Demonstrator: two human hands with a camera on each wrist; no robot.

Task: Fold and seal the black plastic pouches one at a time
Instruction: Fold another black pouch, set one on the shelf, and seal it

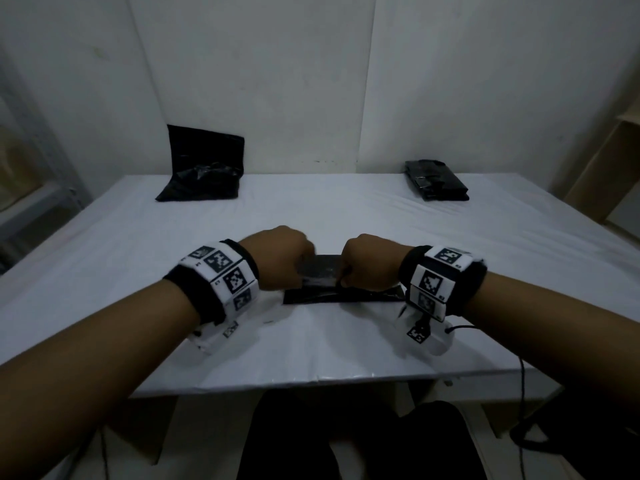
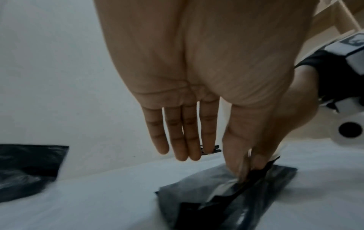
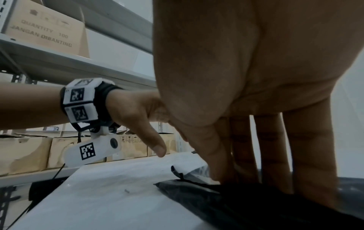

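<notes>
A black plastic pouch lies flat on the white table, near the front middle. Both hands are over it, side by side. My left hand points its four fingers straight down above the table, and only its thumb reaches the pouch's raised flap. My right hand stands its fingers on the pouch and pinches the flap's edge between thumb and index. A pale, shiny strip shows along the flap. The fingertips hide the pinch itself.
A loose pile of black pouches leans on the wall at the far left. A neat stack of folded ones sits at the far right. Shelves with cardboard boxes stand to the left. A cable hangs off the front right edge.
</notes>
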